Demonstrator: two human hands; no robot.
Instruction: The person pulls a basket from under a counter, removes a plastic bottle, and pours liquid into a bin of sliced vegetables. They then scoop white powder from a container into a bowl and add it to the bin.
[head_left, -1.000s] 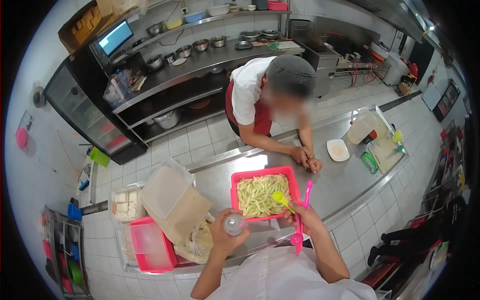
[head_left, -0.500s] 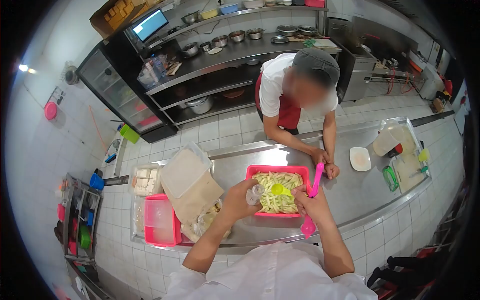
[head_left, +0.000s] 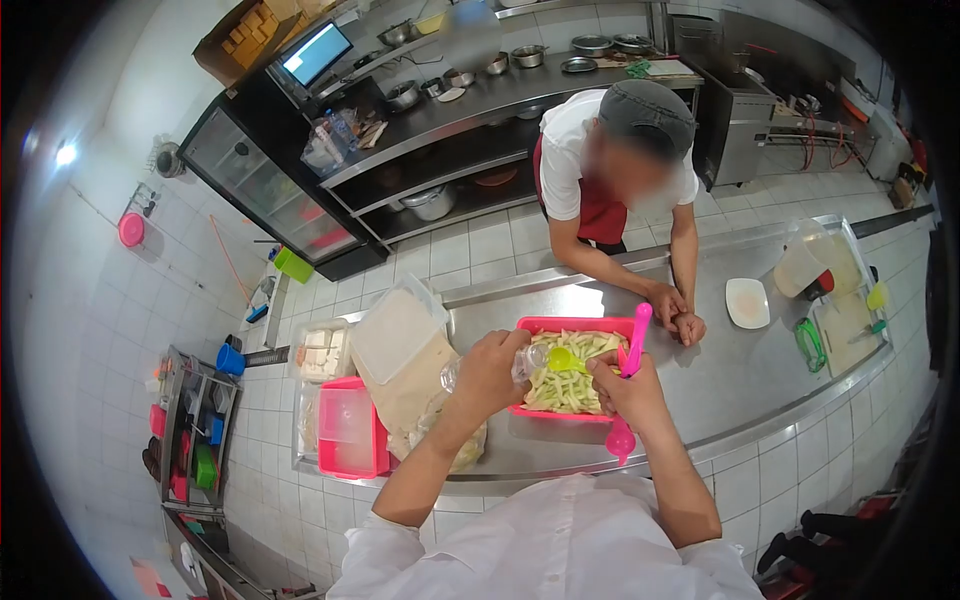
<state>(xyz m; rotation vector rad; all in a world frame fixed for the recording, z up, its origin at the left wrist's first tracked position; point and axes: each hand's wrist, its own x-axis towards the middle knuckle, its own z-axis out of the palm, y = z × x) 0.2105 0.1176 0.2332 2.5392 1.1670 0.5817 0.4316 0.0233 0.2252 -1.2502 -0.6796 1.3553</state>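
My left hand [head_left: 490,378] is wrapped round a clear bottle [head_left: 523,364], tipped nearly level with its neck pointing right. Right at the neck is the bowl of a yellow-green measuring spoon [head_left: 562,359]. My right hand [head_left: 628,388] grips that spoon together with pink measuring spoons [head_left: 621,440], which stick out above and below the fingers. Under both hands stands a pink tub [head_left: 530,325] filled with pale green cut strips [head_left: 575,393], apparently a vegetable. Whether liquid is flowing into the spoon I cannot make out.
A co-worker [head_left: 620,170] leans forearms on the steel table [head_left: 500,300] opposite me. Left lie a pink container [head_left: 350,440], a clear lid [head_left: 402,335], a plastic bag [head_left: 465,445] and a box of white blocks [head_left: 322,355]. Right are a white plate [head_left: 747,303] and a tray [head_left: 850,330].
My left hand has tipped the bottle over to nearly level, bringing its neck against the yellow-green spoon. My right hand keeps its hold on the spoons. The whole view has shifted slightly.
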